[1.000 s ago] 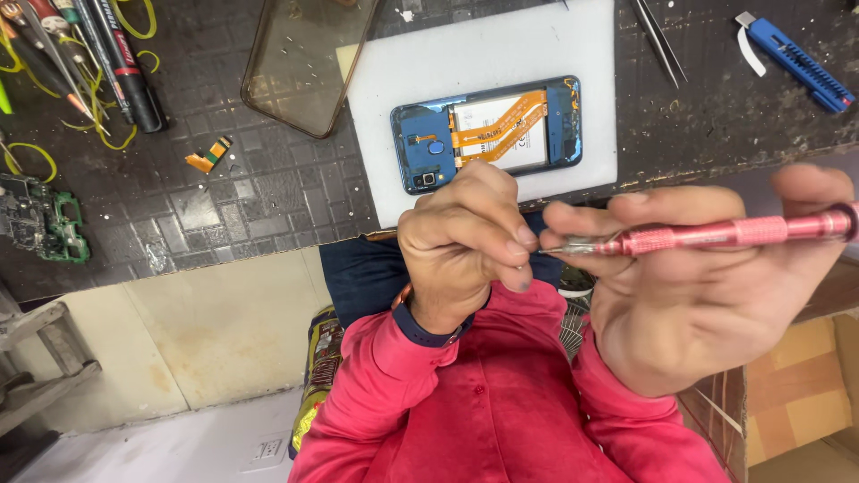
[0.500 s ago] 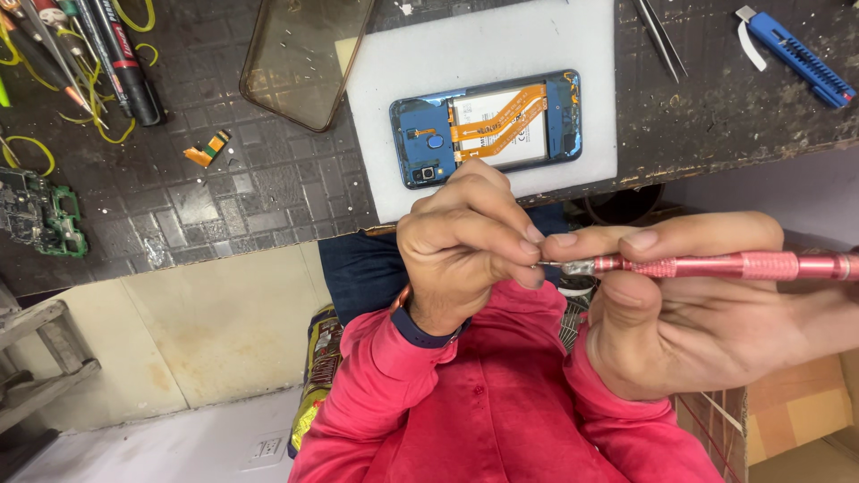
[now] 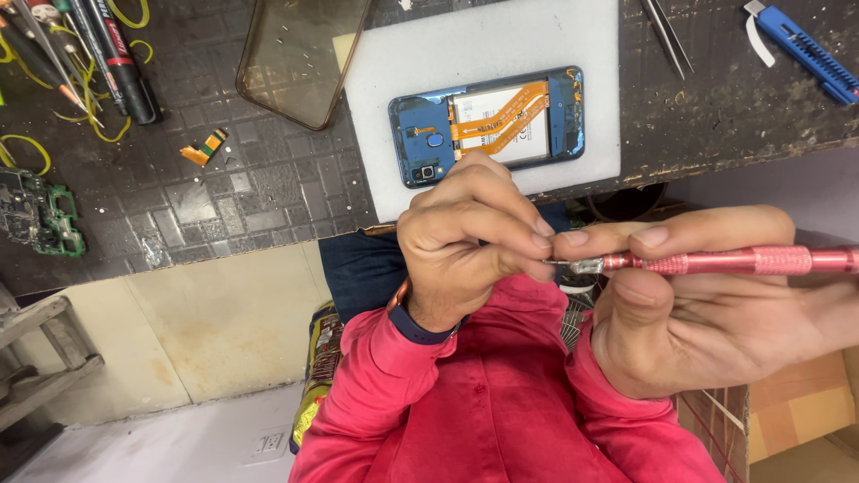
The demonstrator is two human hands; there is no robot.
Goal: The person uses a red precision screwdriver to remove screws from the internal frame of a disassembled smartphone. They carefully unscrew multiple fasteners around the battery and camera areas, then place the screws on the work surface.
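Note:
My right hand (image 3: 707,331) grips a pink metal screwdriver (image 3: 734,261), held level just below the bench edge. The fingertips of my left hand (image 3: 465,237) pinch its silver tip; a dark band sits on that wrist. Both sleeves are red. Just beyond my left hand, an opened blue phone (image 3: 488,125) lies back up on a white pad (image 3: 573,36), showing its battery and an orange flex cable. Neither hand touches the phone.
On the dark grid-patterned bench mat (image 3: 250,197) lie a clear smoky phone case (image 3: 300,54), a small orange flex part (image 3: 204,148), a green circuit board (image 3: 40,215), several pens and tools (image 3: 107,54), tweezers (image 3: 667,36) and a blue utility knife (image 3: 805,58).
The screwdriver has dropped slightly and levelled out, with its far end now past the frame's right edge. My left hand stays pinched at its tip. The phone has not moved.

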